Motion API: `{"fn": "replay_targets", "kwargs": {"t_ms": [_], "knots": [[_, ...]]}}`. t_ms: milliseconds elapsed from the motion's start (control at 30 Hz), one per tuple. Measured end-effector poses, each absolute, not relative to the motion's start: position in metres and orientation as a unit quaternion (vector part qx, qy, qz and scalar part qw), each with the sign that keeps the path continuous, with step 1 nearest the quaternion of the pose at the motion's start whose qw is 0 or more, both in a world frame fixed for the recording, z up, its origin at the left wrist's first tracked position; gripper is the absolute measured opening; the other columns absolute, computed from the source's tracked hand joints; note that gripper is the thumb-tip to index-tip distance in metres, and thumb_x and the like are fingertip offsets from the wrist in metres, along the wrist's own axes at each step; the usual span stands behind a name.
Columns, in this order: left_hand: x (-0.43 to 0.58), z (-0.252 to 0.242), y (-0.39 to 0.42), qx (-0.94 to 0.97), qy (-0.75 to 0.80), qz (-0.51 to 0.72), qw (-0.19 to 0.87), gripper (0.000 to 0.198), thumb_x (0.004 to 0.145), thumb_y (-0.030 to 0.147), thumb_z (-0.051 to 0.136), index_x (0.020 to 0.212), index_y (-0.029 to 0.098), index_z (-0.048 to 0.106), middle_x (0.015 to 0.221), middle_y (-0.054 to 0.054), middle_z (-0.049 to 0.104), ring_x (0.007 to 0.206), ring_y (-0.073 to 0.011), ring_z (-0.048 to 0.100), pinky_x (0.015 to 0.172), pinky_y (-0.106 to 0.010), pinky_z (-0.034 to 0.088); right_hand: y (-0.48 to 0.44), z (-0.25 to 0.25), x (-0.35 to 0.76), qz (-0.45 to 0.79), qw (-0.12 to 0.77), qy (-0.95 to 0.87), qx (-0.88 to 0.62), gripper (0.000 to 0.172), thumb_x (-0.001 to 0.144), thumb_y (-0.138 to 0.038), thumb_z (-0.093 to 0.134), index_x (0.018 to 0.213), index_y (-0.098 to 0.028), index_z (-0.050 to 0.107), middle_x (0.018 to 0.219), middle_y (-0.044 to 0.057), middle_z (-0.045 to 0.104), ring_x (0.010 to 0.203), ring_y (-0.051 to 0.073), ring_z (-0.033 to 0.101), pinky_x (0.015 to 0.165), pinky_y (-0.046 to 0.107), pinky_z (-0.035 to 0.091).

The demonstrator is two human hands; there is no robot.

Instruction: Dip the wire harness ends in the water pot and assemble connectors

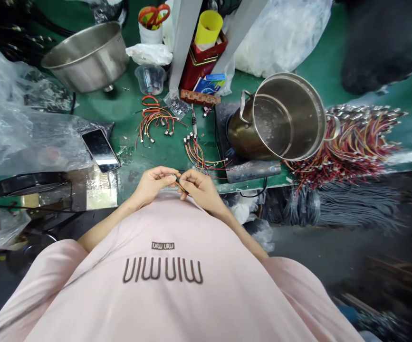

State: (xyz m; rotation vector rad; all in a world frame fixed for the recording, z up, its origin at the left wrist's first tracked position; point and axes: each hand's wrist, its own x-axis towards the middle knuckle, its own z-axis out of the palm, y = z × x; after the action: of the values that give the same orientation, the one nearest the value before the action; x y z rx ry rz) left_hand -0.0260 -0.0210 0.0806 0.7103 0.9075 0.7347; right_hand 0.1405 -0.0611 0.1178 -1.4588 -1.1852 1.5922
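At the front edge of the green bench my left hand and my right hand meet. Between their fingertips is a small wire harness with dark, orange and yellow wires. My left fingers pinch its connector end, which is mostly covered. Thumb and fingers of my right hand close on the wires. Just beyond my right hand lies a small bunch of similar wire harnesses with metal-looking connectors. Another bunch of wire harnesses sits farther back, beside orange-handled scissors.
A tall metal pot stands on a dark hot plate at right, with a large pile of red and yellow wires beyond. To the left are a phone, plastic bags and a steel basin. A clear tub stands behind.
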Motion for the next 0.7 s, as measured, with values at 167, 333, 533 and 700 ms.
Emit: {"fn": "replay_targets", "kwargs": {"t_ms": [167, 333, 533, 700], "knots": [[-0.028, 0.083, -0.016, 0.288, 0.424, 0.345, 0.787, 0.032, 0.061, 0.034, 0.085, 0.083, 0.015, 0.072, 0.082, -0.002, 0.074, 0.058, -0.0065, 0.062, 0.063, -0.021, 0.053, -0.061, 0.125, 0.161, 0.624, 0.328, -0.475, -0.527, 0.011, 0.083, -0.029, 0.058, 0.085, -0.02, 0.053, 0.073, -0.003, 0.061, 0.059, 0.01, 0.063, 0.062, 0.024, 0.049], [-0.028, 0.084, -0.013, 0.276, 0.43, 0.338, 0.79, 0.036, 0.058, 0.035, 0.086, 0.082, 0.014, 0.069, 0.081, -0.002, 0.074, 0.056, -0.0057, 0.062, 0.063, -0.021, 0.054, -0.066, 0.128, 0.173, 0.577, 0.273, -0.538, -0.551, 0.009, 0.08, -0.026, 0.059, 0.083, -0.018, 0.059, 0.073, -0.001, 0.062, 0.066, 0.011, 0.059, 0.065, 0.025, 0.047], [-0.029, 0.084, -0.013, 0.286, 0.417, 0.338, 0.794, 0.034, 0.06, 0.033, 0.086, 0.085, 0.014, 0.071, 0.084, -0.003, 0.074, 0.059, -0.0072, 0.064, 0.064, -0.022, 0.055, -0.07, 0.126, 0.168, 0.501, 0.244, -0.598, -0.577, 0.007, 0.082, -0.025, 0.059, 0.08, -0.018, 0.061, 0.071, -0.002, 0.062, 0.065, 0.01, 0.055, 0.065, 0.024, 0.044], [-0.033, 0.082, -0.012, 0.295, 0.409, 0.32, 0.802, 0.038, 0.059, 0.032, 0.086, 0.091, 0.015, 0.073, 0.088, -0.004, 0.075, 0.066, -0.0103, 0.066, 0.072, -0.026, 0.056, -0.068, 0.13, 0.166, 0.478, 0.262, -0.595, -0.591, 0.011, 0.083, -0.026, 0.057, 0.077, -0.018, 0.062, 0.07, -0.002, 0.061, 0.064, 0.011, 0.053, 0.063, 0.023, 0.042]]}}
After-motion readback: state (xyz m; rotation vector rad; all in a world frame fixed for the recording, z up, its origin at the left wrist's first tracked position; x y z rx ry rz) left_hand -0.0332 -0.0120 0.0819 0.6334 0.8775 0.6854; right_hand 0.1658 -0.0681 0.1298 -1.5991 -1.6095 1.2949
